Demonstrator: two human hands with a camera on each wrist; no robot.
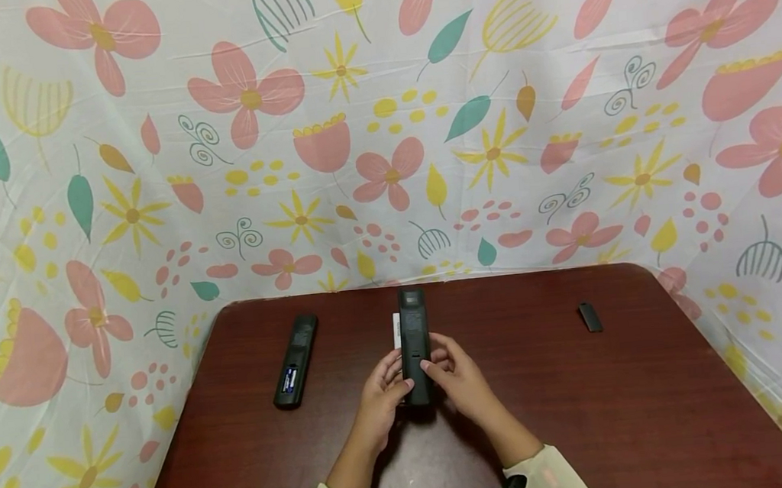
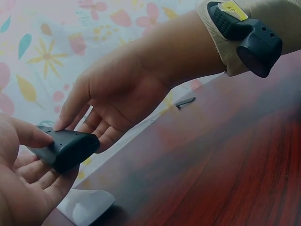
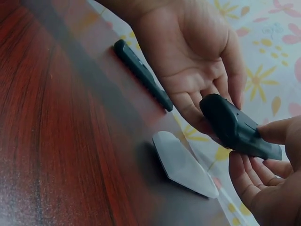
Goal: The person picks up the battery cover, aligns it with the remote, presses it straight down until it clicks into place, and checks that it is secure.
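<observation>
Both hands hold a black remote control (image 1: 414, 334) above the table, its back facing up. On its left side, my left hand (image 1: 378, 400) grips the lower end, thumb on the back and fingers underneath. My right hand (image 1: 464, 384) holds the other side, its thumb pressing the back near a small notch. A white object (image 2: 89, 207) lies on the table below and is partly hidden by the remote in the head view. At the left, a second black remote (image 1: 297, 359) lies with its battery compartment uncovered and a battery (image 1: 290, 380) showing.
A small black cover (image 1: 590, 317) lies on the right part of the brown table (image 1: 529, 424). Behind and beside the table hangs a flower-patterned cloth (image 1: 383, 145). A black wrist camera (image 2: 254, 42) sits on the right sleeve.
</observation>
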